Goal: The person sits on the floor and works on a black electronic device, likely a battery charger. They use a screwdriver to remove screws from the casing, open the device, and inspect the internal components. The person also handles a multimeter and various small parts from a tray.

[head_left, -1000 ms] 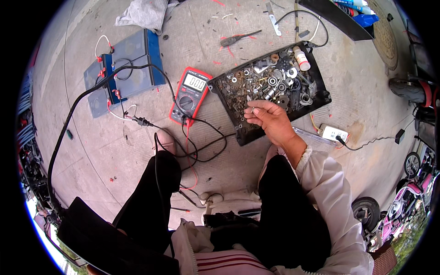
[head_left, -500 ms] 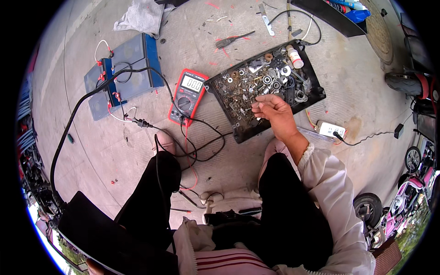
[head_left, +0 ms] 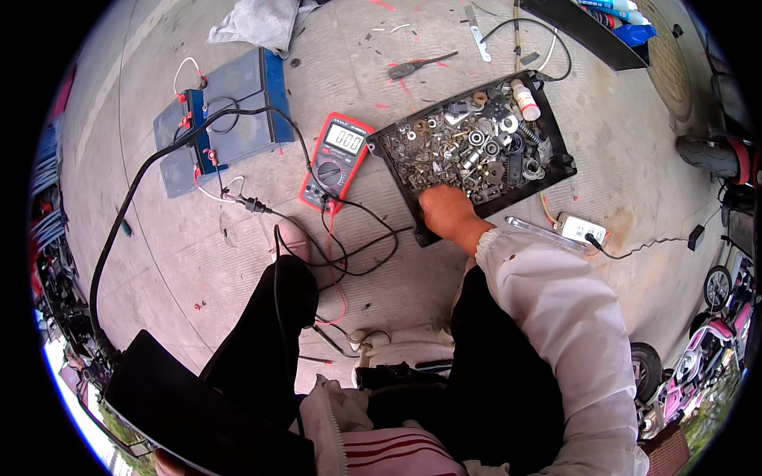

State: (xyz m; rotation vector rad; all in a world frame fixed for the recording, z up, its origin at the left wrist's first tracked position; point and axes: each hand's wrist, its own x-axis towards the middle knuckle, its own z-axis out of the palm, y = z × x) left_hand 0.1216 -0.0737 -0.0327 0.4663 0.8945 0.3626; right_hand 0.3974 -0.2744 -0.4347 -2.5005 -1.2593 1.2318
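Note:
My right hand (head_left: 451,213) reaches into the near left corner of a black plastic tray (head_left: 563,162). Its fingers curl down among small metal parts, and their tips are hidden. The tray holds many loose screws, nuts, washers, bearings (head_left: 477,138) and gears. A white bottle with a reddish cap (head_left: 525,101) lies on the parts at the tray's far right. Only a sliver of my left hand (head_left: 169,462) shows at the lower left edge, beside a flat black case (head_left: 198,401) with a thick cable; its fingers are mostly hidden.
Left of the tray lies a red multimeter (head_left: 336,163) with looped leads. Blue batteries (head_left: 262,95) joined by wires stand farther left. A white power strip (head_left: 573,228), a cut plug cable (head_left: 409,69), a grey cloth (head_left: 258,24) and a black bin (head_left: 587,36) surround the tray.
My right hand has moved left and nearer, from above the middle of the parts down into the tray's near left corner. The view has shifted slightly.

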